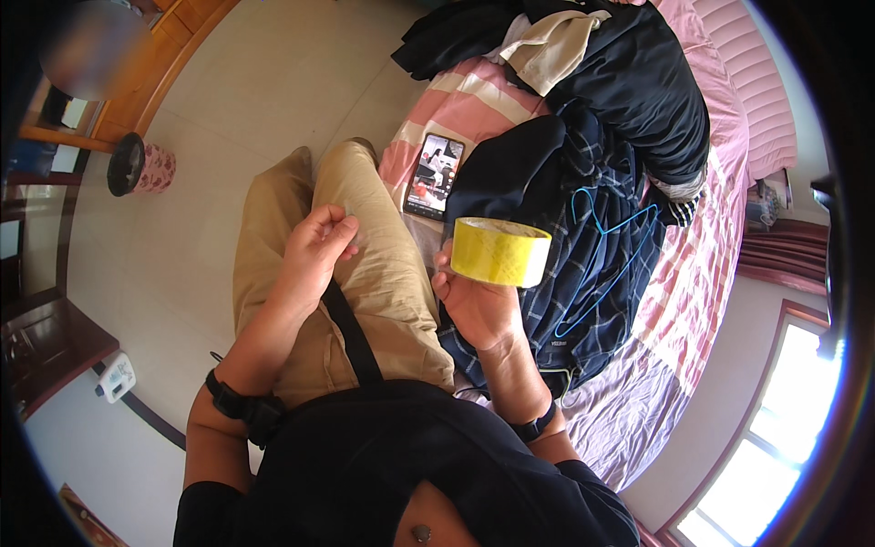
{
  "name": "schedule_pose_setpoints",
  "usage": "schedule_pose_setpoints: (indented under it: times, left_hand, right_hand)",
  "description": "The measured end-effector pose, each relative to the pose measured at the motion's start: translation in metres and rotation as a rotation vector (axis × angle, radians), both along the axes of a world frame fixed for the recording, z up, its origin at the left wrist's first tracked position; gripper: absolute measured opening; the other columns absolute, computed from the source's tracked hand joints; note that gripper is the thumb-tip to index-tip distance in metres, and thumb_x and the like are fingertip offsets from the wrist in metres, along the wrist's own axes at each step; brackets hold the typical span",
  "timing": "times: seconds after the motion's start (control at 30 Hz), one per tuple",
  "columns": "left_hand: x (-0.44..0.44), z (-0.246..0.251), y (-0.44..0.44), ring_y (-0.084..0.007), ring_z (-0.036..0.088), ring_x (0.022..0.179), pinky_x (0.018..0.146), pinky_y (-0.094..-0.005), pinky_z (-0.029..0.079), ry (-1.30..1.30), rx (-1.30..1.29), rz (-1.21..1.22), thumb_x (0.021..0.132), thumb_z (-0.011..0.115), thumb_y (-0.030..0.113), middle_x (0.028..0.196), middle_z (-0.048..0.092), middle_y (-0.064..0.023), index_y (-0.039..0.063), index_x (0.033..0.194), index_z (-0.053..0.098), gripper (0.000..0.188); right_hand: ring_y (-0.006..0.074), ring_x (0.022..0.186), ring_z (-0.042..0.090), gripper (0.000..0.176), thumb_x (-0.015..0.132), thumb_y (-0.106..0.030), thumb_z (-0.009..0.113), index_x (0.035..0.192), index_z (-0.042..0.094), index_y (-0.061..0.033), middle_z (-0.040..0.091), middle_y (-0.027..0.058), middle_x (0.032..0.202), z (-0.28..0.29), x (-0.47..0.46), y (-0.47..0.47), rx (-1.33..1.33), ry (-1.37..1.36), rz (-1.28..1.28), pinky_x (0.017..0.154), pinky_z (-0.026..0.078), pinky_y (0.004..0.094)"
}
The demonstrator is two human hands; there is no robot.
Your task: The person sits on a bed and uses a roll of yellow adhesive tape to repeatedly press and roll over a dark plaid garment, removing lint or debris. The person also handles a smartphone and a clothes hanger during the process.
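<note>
My right hand point(482, 301) holds a roll of yellow packing tape point(499, 253) from below, its fingers on the roll's left side. The roll's upper rim and part of its core show. Over my lap, my left hand point(320, 236) is curled with the thumb against the bent fingers; I see nothing clear in it. A phone point(435, 176) with a lit screen lies on the bed past the hands. Beside it is a dark garment point(509, 164), and a dark plaid shirt point(547, 328) lies behind my right hand.
A blue wire hanger point(601, 232) rests on the plaid shirt. Black clothing point(629, 89) and a beige garment point(555, 51) are heaped farther up the bed point(690, 301). A patterned wastebasket point(156, 168) stands on the floor at left, near wooden furniture point(160, 65).
</note>
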State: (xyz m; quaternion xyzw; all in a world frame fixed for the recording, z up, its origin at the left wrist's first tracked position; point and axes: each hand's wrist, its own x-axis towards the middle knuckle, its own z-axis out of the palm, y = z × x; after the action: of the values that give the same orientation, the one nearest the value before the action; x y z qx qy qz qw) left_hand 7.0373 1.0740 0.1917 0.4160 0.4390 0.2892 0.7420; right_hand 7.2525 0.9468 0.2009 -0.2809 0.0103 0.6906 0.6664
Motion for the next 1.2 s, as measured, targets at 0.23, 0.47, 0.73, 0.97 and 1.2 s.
schedule_pose_setpoints:
  times: [0.23, 0.47, 0.73, 0.97, 1.2]
  left_hand:
    - [0.009, 0.013, -0.001, -0.0051, 0.056, 0.082, 0.075, -0.0244, 0.050, -0.051, 0.018, -0.013, 0.102, 0.064, 0.020, 0.088, 0.058, 0.0038, 0.006, 0.102, 0.060, 0.015]
    - [0.014, 0.022, -0.001, -0.0034, 0.055, 0.083, 0.075, -0.0229, 0.049, -0.110, 0.016, 0.002, 0.102, 0.063, 0.018, 0.089, 0.058, 0.0049, 0.007, 0.101, 0.060, 0.012]
    - [0.011, 0.027, -0.001, -0.0039, 0.054, 0.080, 0.075, -0.0236, 0.048, -0.091, 0.018, -0.009, 0.102, 0.063, 0.017, 0.087, 0.057, 0.0041, 0.007, 0.098, 0.059, 0.011]
    - [0.011, 0.031, -0.002, -0.0065, 0.055, 0.081, 0.074, -0.0249, 0.045, -0.152, 0.014, -0.024, 0.102, 0.062, 0.019, 0.086, 0.058, 0.0032, 0.008, 0.096, 0.057, 0.013]
    - [0.016, 0.029, -0.008, -0.0067, 0.057, 0.084, 0.076, -0.0253, 0.045, -0.187, 0.003, -0.089, 0.101, 0.063, 0.020, 0.090, 0.062, 0.0032, 0.008, 0.100, 0.058, 0.012]
  right_hand:
    - [0.0172, 0.101, 0.056, 0.036, 0.100, -0.043, 0.056, 0.120, 0.061, -0.0132, 0.061, 0.0045, 0.108, 0.021, -0.011, 0.005, 0.065, 0.037, 0.041, 0.092, 0.045, 0.0357]
    - [0.0177, 0.097, 0.058, 0.032, 0.103, -0.040, 0.058, 0.117, 0.062, -0.0110, 0.064, 0.0054, 0.104, 0.034, -0.012, 0.007, 0.026, 0.155, 0.076, 0.090, 0.046, 0.0343]
    - [0.0147, 0.087, 0.054, 0.016, 0.099, -0.024, 0.066, 0.109, 0.064, -0.0115, 0.062, -0.0001, 0.098, 0.030, -0.015, 0.009, 0.004, 0.165, -0.023, 0.078, 0.044, 0.0306]
    - [0.0150, 0.086, 0.053, 0.021, 0.100, -0.029, 0.064, 0.112, 0.062, -0.0123, 0.061, 0.0019, 0.098, 0.033, -0.015, 0.009, -0.034, 0.262, -0.047, 0.079, 0.044, 0.0305]
    - [0.0159, 0.085, 0.050, 0.028, 0.100, -0.036, 0.061, 0.114, 0.063, -0.0121, 0.055, 0.0012, 0.092, 0.032, -0.015, 0.009, 0.005, 0.422, 0.074, 0.078, 0.043, 0.0320]
